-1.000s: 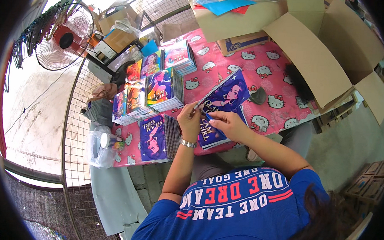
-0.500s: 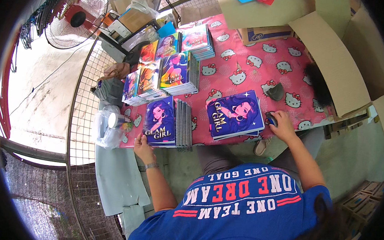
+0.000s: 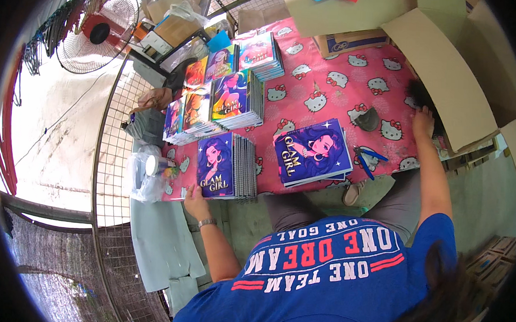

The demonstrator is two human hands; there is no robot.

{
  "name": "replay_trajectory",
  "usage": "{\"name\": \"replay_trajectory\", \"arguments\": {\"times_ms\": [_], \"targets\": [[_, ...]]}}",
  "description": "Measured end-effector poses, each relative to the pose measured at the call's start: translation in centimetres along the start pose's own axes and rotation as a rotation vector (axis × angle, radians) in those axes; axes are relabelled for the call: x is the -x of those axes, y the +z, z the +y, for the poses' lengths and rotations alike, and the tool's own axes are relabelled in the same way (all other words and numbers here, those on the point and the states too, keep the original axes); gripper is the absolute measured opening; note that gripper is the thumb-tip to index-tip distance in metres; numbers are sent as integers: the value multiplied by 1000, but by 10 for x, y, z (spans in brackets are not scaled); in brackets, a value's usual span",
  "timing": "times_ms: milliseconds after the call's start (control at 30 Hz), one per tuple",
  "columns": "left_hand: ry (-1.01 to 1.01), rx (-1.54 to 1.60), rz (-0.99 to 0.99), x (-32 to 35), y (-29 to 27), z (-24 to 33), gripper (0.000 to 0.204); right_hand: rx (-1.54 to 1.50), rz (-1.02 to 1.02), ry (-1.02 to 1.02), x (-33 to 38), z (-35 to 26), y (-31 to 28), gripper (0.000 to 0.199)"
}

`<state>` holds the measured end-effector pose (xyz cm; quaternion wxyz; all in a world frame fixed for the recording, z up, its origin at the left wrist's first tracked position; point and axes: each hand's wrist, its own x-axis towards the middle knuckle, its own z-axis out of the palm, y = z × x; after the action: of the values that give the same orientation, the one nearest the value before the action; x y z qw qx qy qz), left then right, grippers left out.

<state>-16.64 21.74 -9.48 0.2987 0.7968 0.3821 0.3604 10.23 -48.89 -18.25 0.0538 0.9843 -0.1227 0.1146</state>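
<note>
Left hand: the bare left hand (image 3: 195, 203), with a metal-banded wristwatch (image 3: 207, 221) on its wrist, was at the lower left corner of a neat stack of purple-covered, wire-bound notebooks (image 3: 216, 164).
Left fingers: they bent at that corner; whether they gripped it or only rested there, I cannot tell.
Right hand: the bare right hand (image 3: 424, 122) reached out to a black, bristly-looking bundle (image 3: 417, 94) beside a large, open, brown cardboard box (image 3: 446, 71).
Right fingers: they lay against the bundle's dark edge, and I cannot tell whether they had closed on any of it.
Wire-bound stack: it stood near the table's front edge, coils facing right.
Loose pile: purple-covered notebooks (image 3: 315, 153) lay slightly fanned between the two hands, well apart from both.
Pliers: blue-handled metal pliers (image 3: 364, 165) lay just right of the loose pile, handles spread.
Grey piece: a dull grey-green, rounded object (image 3: 367, 120) sat beyond the pliers.
Back rows: stacks of multicoloured notebooks (image 3: 229, 93) stood behind the wire-bound stack.
Tablecloth: a pink cloth printed with white cartoon cats (image 3: 309, 51) lay under them all.
</note>
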Motion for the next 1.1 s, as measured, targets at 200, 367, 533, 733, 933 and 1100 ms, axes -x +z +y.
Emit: {"name": "replay_trajectory", "arguments": {"times_ms": [200, 367, 533, 733, 933, 1100], "targets": [[683, 119, -176, 49, 85, 174, 20, 82, 91, -28, -10, -5, 9, 25], [896, 113, -909, 132, 223, 230, 26, -61, 41, -23, -22, 14, -9, 28], [724, -61, -1048, 134, 233, 235, 27, -557, 172, -198, -2, -3, -73, 34], [596, -17, -1082, 129, 226, 244, 28, -1336, 32, -158, 49, -64, -133, 26], [664, 37, -1119, 106, 230, 232, 28, -1622, -396, -23, 95, -111, -148, 24], [650, 105, -1018, 101, 244, 223, 31, -1581, -300, -198, 107, -121, -138, 32]]}}
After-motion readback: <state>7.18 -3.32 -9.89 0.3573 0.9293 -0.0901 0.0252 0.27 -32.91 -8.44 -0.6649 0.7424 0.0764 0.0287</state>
